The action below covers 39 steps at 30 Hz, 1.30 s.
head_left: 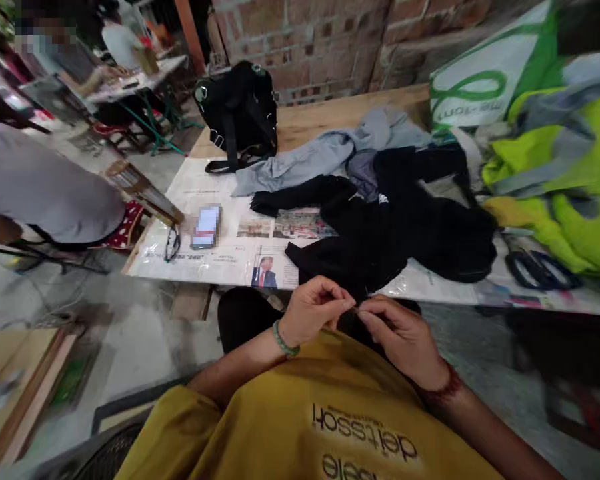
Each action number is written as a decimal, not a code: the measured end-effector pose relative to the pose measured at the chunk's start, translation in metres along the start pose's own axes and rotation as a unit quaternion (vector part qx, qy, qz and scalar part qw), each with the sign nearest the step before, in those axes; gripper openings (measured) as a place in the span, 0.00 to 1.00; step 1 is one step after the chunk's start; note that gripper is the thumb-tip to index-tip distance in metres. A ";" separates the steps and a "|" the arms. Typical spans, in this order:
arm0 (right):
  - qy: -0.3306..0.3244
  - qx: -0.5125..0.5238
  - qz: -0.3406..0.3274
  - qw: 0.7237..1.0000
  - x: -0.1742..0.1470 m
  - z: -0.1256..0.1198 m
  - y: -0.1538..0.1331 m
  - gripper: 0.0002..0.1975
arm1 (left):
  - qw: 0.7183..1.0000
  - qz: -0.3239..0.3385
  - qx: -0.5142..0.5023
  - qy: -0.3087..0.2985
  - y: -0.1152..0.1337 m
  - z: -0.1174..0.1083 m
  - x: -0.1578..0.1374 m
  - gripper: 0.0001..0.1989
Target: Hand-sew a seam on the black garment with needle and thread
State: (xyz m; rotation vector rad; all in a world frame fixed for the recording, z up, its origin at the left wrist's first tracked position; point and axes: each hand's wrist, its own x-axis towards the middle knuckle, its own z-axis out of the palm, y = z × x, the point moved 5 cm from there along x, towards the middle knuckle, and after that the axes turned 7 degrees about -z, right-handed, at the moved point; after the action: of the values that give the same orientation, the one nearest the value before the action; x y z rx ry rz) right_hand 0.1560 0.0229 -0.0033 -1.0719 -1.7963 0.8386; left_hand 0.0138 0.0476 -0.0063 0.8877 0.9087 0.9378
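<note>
Head view: a black cloth garment with a small white logo (400, 220) lies crumpled on the bench (325, 119), right of its middle, reaching to the near edge. Just at that edge, the person's left hand (320, 307) and right hand (401, 337) meet, fingertips almost together. Each presses thumb and forefinger together; what they pinch is too small to make out, and whether they touch the garment I cannot tell. A green beaded bracelet (285, 340) circles the left wrist, a dark red band (446, 385) the right. Behind the black garment, a light grey garment (300, 160) stretches across the bench, partly covered by it. Printed newspaper sheets (195, 190) cover much of the bench top. Toward the left edge lie a dark-edged smartphone with a lit screen (207, 227) and, nearer the left corner, black-framed glasses (171, 243). At the far left corner stands a black bag with metal rings (247, 110). Along the right end, a neon yellow and grey garment (570, 220) is heaped before a white and green bag (490, 77). Beyond the far edge rises a brick wall (300, 47).
</note>
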 end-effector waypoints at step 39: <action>0.403 0.343 0.121 0.840 0.000 -0.136 0.042 0.06 | 0.991 0.046 0.113 0.060 0.006 -0.081 -0.034 0.13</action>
State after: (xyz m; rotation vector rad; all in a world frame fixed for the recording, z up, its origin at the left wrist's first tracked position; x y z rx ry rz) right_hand 0.2930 0.0553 0.0159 -0.9500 -0.5758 0.8894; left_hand -0.0721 0.0356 -0.0203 1.0814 1.1005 0.9891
